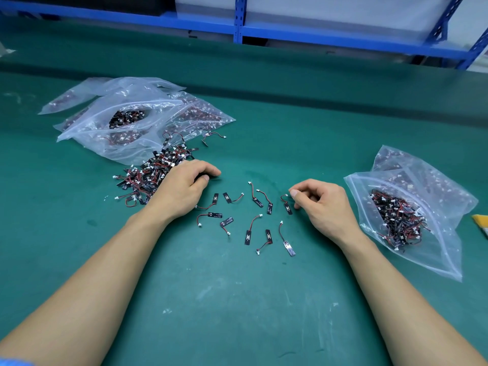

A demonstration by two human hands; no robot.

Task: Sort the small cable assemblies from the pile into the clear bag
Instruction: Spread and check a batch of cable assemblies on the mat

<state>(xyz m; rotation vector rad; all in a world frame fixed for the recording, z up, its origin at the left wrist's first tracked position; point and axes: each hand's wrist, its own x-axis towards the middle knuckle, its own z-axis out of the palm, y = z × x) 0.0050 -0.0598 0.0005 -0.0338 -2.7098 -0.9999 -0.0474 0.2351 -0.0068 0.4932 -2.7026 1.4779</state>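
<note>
While our left hand (182, 188) lay curled on the tangled pile (144, 178), grasp indeterminate, our right hand (320, 207) sat loosely curled, empty, beside a red-wired assembly (287, 207) and crinkled clear bag (433, 260).

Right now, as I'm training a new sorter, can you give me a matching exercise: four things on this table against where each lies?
Things:
1. pile
2. loose assemblies
3. right bag
4. yellow item

Places:
A. between the left hand and the right hand
B. far right, beyond the right bag
C. touching the left hand, to its left
D. just right of the right hand

Pairs: 1-C, 2-A, 3-D, 4-B
</note>
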